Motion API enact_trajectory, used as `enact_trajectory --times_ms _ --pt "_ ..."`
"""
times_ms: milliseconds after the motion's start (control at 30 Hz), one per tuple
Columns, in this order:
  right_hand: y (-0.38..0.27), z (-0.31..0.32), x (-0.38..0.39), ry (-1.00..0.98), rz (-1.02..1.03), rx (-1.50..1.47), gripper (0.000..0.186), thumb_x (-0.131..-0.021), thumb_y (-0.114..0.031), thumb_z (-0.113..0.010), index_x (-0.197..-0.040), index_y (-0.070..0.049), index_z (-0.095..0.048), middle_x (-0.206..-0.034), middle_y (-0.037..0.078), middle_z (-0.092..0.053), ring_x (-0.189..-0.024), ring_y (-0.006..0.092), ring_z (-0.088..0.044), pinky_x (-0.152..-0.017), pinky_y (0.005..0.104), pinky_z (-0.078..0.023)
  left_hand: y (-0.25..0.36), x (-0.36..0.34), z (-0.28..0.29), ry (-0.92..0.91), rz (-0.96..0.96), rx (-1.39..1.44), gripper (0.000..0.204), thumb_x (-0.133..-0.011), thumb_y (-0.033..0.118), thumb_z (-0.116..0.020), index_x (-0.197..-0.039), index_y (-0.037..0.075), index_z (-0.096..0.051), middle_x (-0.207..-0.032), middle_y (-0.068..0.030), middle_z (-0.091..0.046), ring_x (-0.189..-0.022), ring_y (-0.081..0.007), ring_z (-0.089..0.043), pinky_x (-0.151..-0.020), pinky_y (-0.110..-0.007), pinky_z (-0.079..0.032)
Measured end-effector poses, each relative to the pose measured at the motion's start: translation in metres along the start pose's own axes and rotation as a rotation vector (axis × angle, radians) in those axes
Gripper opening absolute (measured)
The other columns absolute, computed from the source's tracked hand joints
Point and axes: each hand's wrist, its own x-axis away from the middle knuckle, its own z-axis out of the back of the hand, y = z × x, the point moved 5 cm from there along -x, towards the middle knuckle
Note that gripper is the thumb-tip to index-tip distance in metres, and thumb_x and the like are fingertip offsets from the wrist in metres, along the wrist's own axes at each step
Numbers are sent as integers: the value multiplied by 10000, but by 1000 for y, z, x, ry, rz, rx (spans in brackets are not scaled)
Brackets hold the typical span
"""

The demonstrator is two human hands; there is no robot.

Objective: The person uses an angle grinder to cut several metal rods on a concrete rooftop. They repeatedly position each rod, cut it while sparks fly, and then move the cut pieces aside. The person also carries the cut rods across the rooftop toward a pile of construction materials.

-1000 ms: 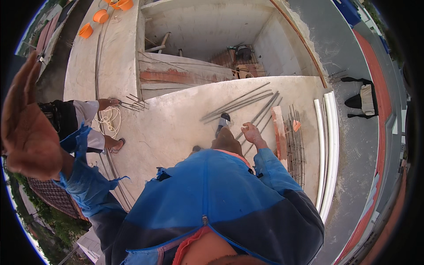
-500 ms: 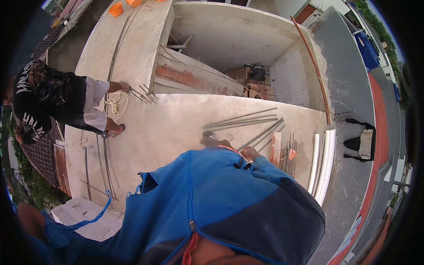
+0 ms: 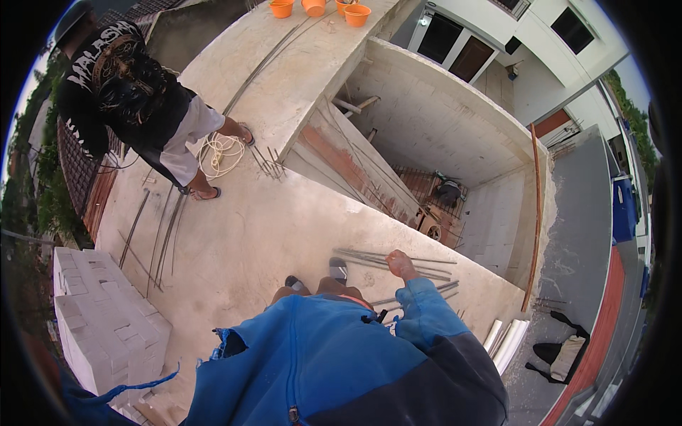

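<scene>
My right hand (image 3: 402,265) is held out in front of me with its fingers curled into a fist, and nothing shows sticking out of it. Beyond and beneath it, several steel bars (image 3: 355,254) lie on the concrete slab, and I cannot tell whether the hand touches them. More bars (image 3: 419,292) lie nearer my body, partly behind my blue sleeve. My left hand is out of the picture; only a dim part of that arm shows at the lower left, beside a torn blue strip of jacket (image 3: 145,384).
A co-worker (image 3: 135,92) stands at the left by a coiled rope (image 3: 222,155). Beyond the slab edge drops a deep pit (image 3: 426,106), with another person (image 3: 449,192) below. Pale blocks (image 3: 106,312) are stacked left; white pipes (image 3: 508,348) lie right. Orange buckets (image 3: 357,14) stand far off.
My right hand has moved forward from my waist to above the steel bars. The view has tilted up and turned, showing more blocks and buckets. The co-worker has straightened up.
</scene>
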Motion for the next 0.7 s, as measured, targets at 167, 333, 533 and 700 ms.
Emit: enact_trajectory --times_ms 167,333,533,700 --pt "-66 3 -20 -33 105 45 455 -1040 -515 -663 -1254 -123 -752 -1450 215 -690 -1397 399 -614 -1191 479 -487 40 46 21 118 178 -96 934 -863 886 -650 -1192 13 -617 -1127 -130 -646 -1025 -278 -649 -931 -441 -452" --pt "-186 -70 -11 -163 279 96 459 -1023 -498 -699 -1247 -103 -771 -1385 236 -717 -1358 406 -637 -1151 473 -515 86 98 52 335 499 -202 948 -830 909 -676 -1159 22 -615 -1077 -109 -643 -982 -258 -643 -888 -422 -452" --pt "-187 -157 -103 -1 457 -22 329 -1036 -312 -756 -1218 -45 -697 -794 79 -706 -612 207 -689 -508 366 -547 96 242 67 844 707 -111 967 -790 936 -707 -1120 32 -611 -1018 -83 -640 -930 -235 -637 -835 -400 -451" --pt "-327 -236 -24 -237 319 -93 283 -999 -290 -798 -1121 -36 -774 -891 187 -783 -874 271 -784 -828 449 -641 64 296 72 1017 737 189 983 -757 959 -734 -1087 41 -609 -968 -61 -637 -887 -215 -631 -792 -381 -451"
